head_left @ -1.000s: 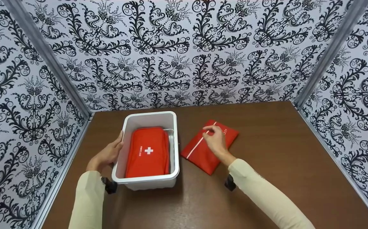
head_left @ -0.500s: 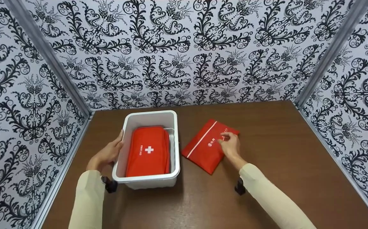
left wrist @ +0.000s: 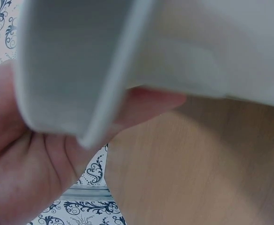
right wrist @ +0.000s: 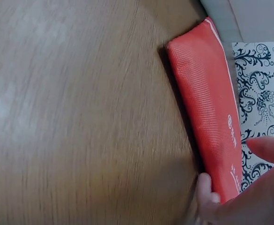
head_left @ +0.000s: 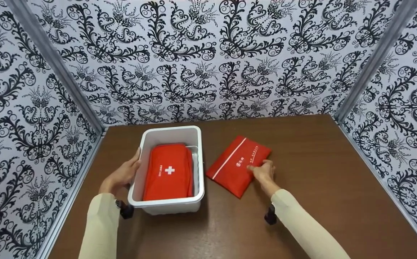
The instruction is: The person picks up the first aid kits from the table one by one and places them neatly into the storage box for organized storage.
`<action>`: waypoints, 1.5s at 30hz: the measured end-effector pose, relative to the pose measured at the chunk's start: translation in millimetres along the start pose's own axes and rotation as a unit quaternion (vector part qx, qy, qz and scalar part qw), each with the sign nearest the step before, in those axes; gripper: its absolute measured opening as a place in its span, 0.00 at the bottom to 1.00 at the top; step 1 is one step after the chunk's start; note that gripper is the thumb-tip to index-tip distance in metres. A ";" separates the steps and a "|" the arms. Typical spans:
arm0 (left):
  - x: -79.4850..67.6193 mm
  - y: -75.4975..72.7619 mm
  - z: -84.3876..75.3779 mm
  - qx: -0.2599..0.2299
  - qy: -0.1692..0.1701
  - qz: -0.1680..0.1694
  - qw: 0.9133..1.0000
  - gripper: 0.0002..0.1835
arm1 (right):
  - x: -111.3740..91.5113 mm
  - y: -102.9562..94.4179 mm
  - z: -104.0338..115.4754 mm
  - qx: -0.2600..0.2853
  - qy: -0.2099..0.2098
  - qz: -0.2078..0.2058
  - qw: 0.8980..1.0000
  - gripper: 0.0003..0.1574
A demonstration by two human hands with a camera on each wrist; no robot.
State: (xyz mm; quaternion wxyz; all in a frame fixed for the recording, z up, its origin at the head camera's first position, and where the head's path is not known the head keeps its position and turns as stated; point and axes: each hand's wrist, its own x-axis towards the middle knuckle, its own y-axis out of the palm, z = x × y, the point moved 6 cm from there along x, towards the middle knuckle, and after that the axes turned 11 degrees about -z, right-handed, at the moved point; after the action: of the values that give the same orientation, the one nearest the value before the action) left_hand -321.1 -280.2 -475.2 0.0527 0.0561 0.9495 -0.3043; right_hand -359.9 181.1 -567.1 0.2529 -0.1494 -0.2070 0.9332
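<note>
My left hand (head_left: 124, 174) holds the left wall of a white plastic bin (head_left: 200, 172). In the left wrist view the hand (left wrist: 38, 173) wraps around the bin's lip (left wrist: 113, 75), one digit reaching underneath. Inside the bin lies a red first aid pouch (head_left: 161, 183) with a white cross, face up. A second red pouch (head_left: 228, 171), flat with a white stripe and white print, lies tilted on the table. My right hand (head_left: 265, 172) is at its right edge. In the right wrist view, one fingertip touches the edge of the pouch (right wrist: 209, 98), while another digit (right wrist: 268, 147) stays apart above it.
A clear or grey item (head_left: 195, 169) shows beside the pouch in the bin, mostly covered. The brown wooden table (head_left: 320, 162) meets patterned walls (head_left: 208, 72) at the back and both sides.
My right hand has slid from above the flat pouch's middle to its right edge and come down, uncovering the white print. The left hand and bin stay in place.
</note>
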 end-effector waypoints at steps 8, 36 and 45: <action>-0.4 -1.0 2.6 -0.007 -0.007 -0.005 1.000 0.33 | -2.9 7.3 -2.3 -0.009 0.030 0.011 0.999 0.53; 0.0 0.0 4.4 -0.010 -0.009 -0.002 1.000 0.33 | 2.0 12.3 -4.3 -0.088 0.016 -0.005 0.996 0.31; -0.9 0.5 2.0 -0.018 -0.017 0.007 1.000 0.33 | 2.8 11.1 -3.5 -0.086 -0.022 0.005 0.996 0.17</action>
State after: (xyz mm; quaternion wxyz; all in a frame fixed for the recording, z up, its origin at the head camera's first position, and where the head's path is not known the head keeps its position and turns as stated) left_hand -320.0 -281.0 -477.0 0.0724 0.0569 0.9533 -0.2878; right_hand -365.4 174.9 -575.8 0.2302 -0.1511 -0.2914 0.9161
